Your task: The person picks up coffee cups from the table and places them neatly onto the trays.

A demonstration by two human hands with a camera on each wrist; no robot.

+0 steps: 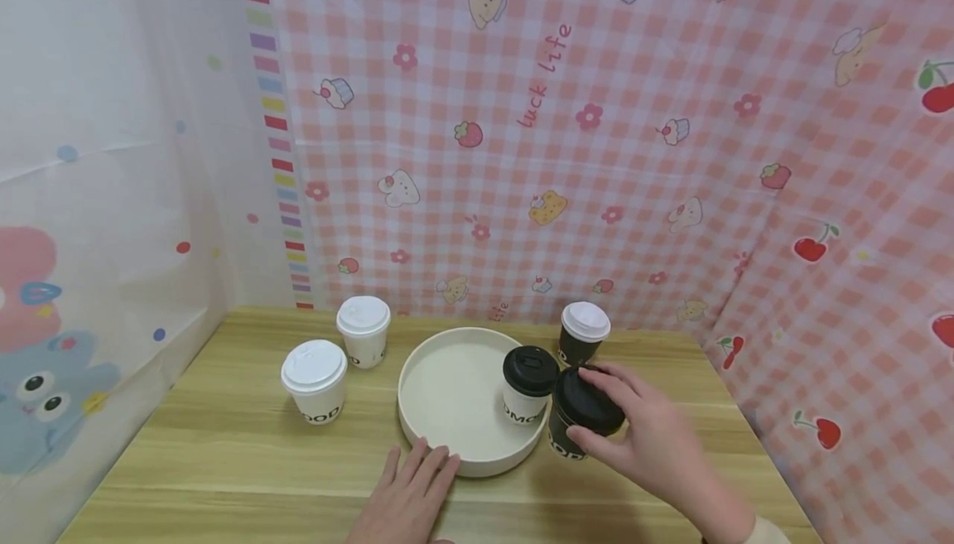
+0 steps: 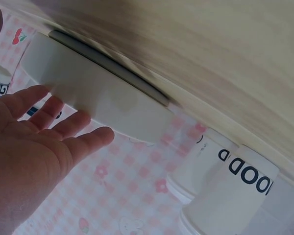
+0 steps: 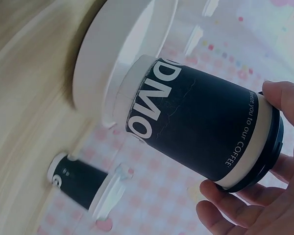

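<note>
My right hand (image 1: 652,440) grips a black paper coffee cup (image 3: 201,122) by its black lid (image 3: 272,152), thumb on one side and fingers on the other. This cup is raised off the table, its base by the right edge of a round cream tray (image 1: 447,411). Inside the tray, on its right side, stands a white coffee cup with a black lid (image 1: 525,403). My left hand (image 1: 410,494) touches the tray's front wall with its fingertips, the fingers extended. The left wrist view shows those fingers lying along the tray's outer side.
Two white cups with white lids, one nearer (image 1: 316,387) and one farther (image 1: 365,337), stand left of the tray. Behind my right hand is a black cup with a white lid (image 1: 581,341). Patterned cloth (image 1: 477,180) hangs around the wooden table (image 1: 246,445).
</note>
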